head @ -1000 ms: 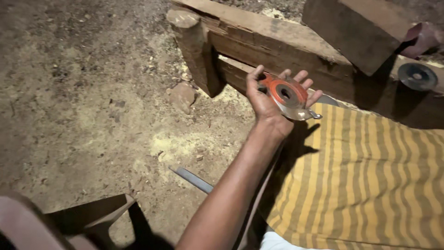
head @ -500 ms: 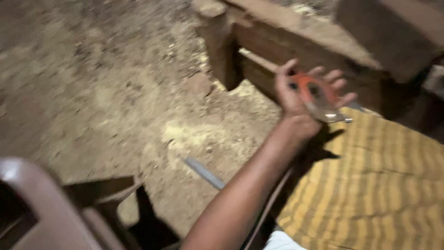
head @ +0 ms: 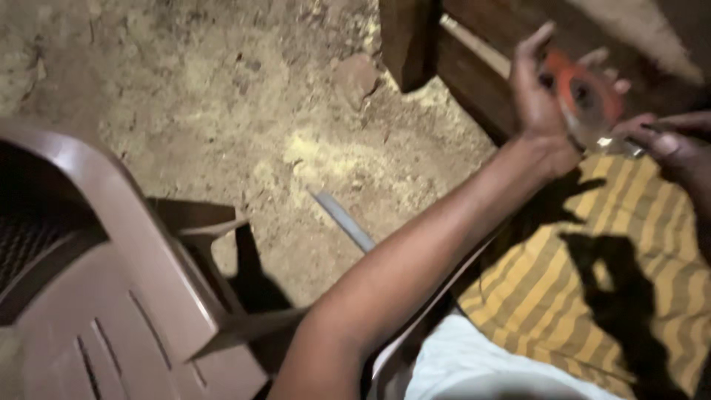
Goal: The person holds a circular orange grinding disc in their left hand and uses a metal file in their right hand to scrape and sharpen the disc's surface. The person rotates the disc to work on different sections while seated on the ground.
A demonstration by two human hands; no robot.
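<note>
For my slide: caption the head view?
Left hand holds an orange tape measure; right hand fingers its tip above striped cloth.

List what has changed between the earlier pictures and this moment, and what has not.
The right hand has come in from the right edge and now touches the metal end of the orange tape measure. The view has swung left, bringing a brown plastic chair into sight. The left hand still cradles the tape measure near the wooden frame, over the striped cloth.
</note>
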